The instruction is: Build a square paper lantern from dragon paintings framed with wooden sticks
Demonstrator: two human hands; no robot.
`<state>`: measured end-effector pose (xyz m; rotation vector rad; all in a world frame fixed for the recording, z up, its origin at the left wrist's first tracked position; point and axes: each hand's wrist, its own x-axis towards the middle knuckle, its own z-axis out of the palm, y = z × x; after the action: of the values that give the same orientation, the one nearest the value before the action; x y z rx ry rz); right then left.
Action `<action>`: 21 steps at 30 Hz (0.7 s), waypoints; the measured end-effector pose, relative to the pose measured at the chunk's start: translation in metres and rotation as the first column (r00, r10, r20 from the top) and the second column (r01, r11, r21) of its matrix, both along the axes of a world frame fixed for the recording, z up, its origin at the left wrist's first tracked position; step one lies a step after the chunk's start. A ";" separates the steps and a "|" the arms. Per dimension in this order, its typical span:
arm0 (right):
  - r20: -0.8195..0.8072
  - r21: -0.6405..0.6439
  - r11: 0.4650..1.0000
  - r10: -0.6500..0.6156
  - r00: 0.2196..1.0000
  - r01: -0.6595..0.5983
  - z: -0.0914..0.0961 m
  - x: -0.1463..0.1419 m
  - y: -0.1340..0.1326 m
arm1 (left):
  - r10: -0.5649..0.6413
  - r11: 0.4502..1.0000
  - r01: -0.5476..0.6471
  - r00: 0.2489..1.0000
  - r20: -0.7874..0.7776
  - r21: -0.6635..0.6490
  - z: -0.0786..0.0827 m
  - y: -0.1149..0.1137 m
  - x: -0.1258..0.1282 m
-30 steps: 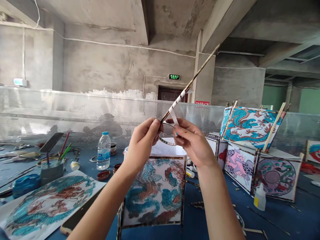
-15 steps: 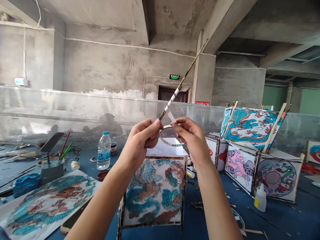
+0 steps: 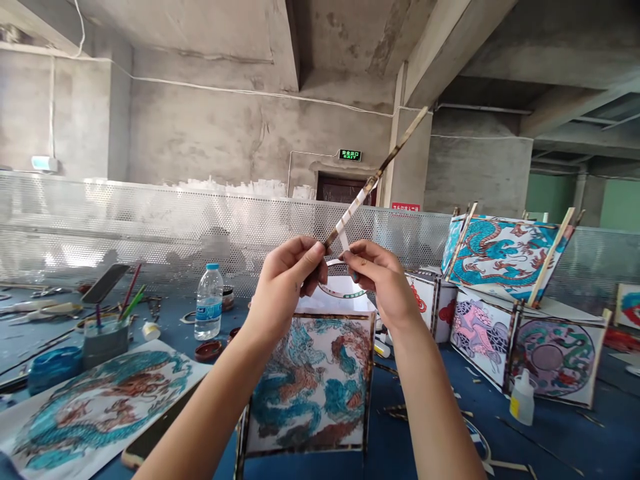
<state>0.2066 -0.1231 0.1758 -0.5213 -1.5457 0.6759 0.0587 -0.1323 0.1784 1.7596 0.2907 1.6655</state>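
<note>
Raised in front of me, my left hand (image 3: pixel 290 273) pinches the lower end of a thin dark-mottled stick (image 3: pixel 399 148), which slants up to the right. White tape (image 3: pixel 344 239) spirals round the stick's middle, and its free strip runs down to my right hand (image 3: pixel 387 277). That hand is closed on the strip, beside the left one. A ring-shaped tape roll (image 3: pixel 345 295) hangs between both hands, partly hidden by the fingers. Below them stands a framed panel lantern (image 3: pixel 307 383) painted with a blue and brown dragon.
Painted lanterns (image 3: pixel 507 257) are stacked at the right, a glue bottle (image 3: pixel 523 400) before them. On the left are a water bottle (image 3: pixel 209 303), a brush cup (image 3: pixel 105 340), a blue paint jar (image 3: pixel 54 369), a dragon painting (image 3: pixel 107 407) and a phone (image 3: pixel 160 427). A perforated metal screen (image 3: pixel 125 233) stands behind.
The stick has turned in my left hand and now shows a lighter, broader face, its tip lower and further right. Its taped part sits slightly lower. Both hands stay nearly in place.
</note>
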 end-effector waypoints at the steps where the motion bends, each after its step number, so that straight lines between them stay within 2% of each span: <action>1: -0.004 -0.004 1.000 -0.001 1.000 0.001 0.000 0.000 0.001 | -0.017 1.000 0.017 1.000 -0.015 -0.006 0.000 -0.001 0.000; 7: -0.014 -0.018 1.000 0.019 1.000 -0.019 0.001 0.002 0.000 | -0.204 0.975 0.192 0.973 -0.112 -0.110 0.000 -0.001 -0.002; 11: -0.008 -0.013 0.999 0.037 0.999 -0.037 0.001 0.002 -0.001 | -0.297 0.949 0.281 0.950 -0.096 -0.145 0.001 0.002 -0.003; 21: -0.006 -0.017 1.000 0.003 1.000 -0.003 0.001 0.002 0.000 | -0.064 0.998 0.061 0.991 -0.120 -0.026 -0.002 0.002 0.001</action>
<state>0.2083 -0.1228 0.1764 -0.5290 -1.5369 0.6928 0.0596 -0.1298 0.1764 1.8372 0.3041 1.5094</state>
